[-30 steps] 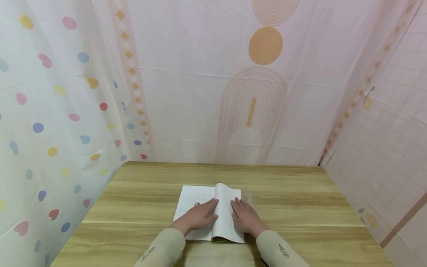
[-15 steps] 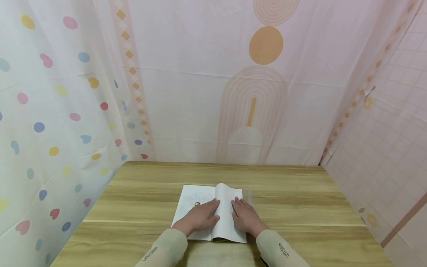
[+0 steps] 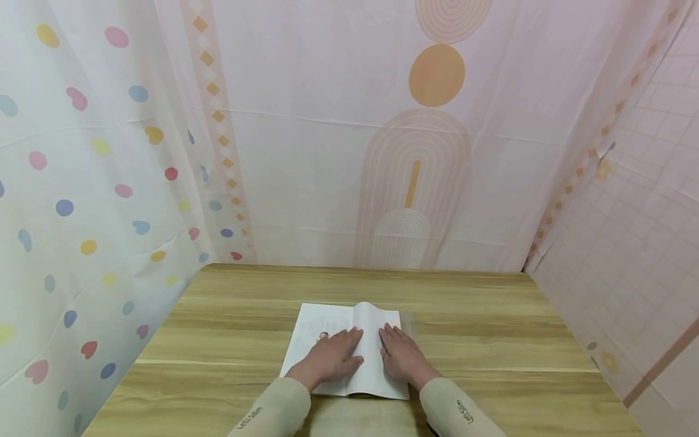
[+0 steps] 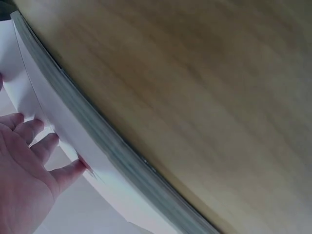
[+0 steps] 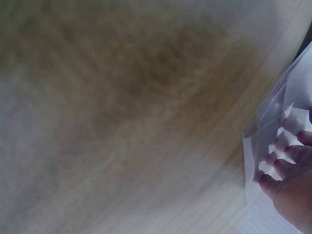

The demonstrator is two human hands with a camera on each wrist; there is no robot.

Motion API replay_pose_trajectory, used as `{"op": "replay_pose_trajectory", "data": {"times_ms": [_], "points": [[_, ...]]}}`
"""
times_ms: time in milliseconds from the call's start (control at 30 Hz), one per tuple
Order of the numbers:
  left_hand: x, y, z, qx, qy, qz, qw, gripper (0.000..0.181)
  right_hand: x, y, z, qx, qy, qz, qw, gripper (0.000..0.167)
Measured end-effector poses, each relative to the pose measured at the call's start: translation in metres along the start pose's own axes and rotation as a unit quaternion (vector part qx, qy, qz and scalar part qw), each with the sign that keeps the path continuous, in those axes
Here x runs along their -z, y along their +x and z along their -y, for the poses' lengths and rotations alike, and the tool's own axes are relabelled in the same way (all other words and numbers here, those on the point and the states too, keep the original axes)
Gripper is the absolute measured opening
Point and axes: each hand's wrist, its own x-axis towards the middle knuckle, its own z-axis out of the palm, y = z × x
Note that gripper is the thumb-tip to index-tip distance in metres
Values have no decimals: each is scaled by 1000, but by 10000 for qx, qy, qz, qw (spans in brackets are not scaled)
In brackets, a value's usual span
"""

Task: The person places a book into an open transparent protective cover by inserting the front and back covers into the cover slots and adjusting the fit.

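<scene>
An open book [image 3: 371, 364] with white pages lies on the table, its right-hand page bulging up near the spine. My left hand [image 3: 334, 354] rests on the left page, fingers stretched toward the spine, partly covering a small printed figure [image 3: 323, 335]. On the right page lies my right hand [image 3: 403, 355], its fingers extended. The left wrist view shows the thick stack of page edges [image 4: 97, 126] close to the left fingers. Beside the right hand, in the right wrist view, a clear plastic flap [image 5: 265, 134] sticks out past the page edge.
The book lies on a wood-grain table [image 3: 491, 328]. A pale patterned curtain [image 3: 306, 152] hangs behind the table's far edge. To the left is a curtain with coloured dots [image 3: 109, 230], to the right a grid-patterned one [image 3: 628, 243].
My left hand has slid slightly right, and the book has shifted a little right with it. The bulge of the right page looks lower at the near edge. My right hand stays almost still.
</scene>
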Motion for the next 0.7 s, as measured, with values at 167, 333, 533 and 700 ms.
{"op": "replay_pose_trajectory", "data": {"times_ms": [167, 333, 533, 700], "points": [[-5, 1, -4, -41, 379, -141, 9992, 60, 0, -1, 1, 2, -62, -17, 10000, 47], [-3, 0, -3, -118, 318, -264, 9991, 53, 1, -2, 4, -22, -284, -76, 9996, 46], [0, -2, 7, -120, -364, -16, 9993, 56, 1, -1, 5, -224, -699, -162, 9972, 45], [-2, -2, 6, -181, -45, 57, 9998, 59, 2, -1, 1, -343, -341, -53, 9988, 46]]}}
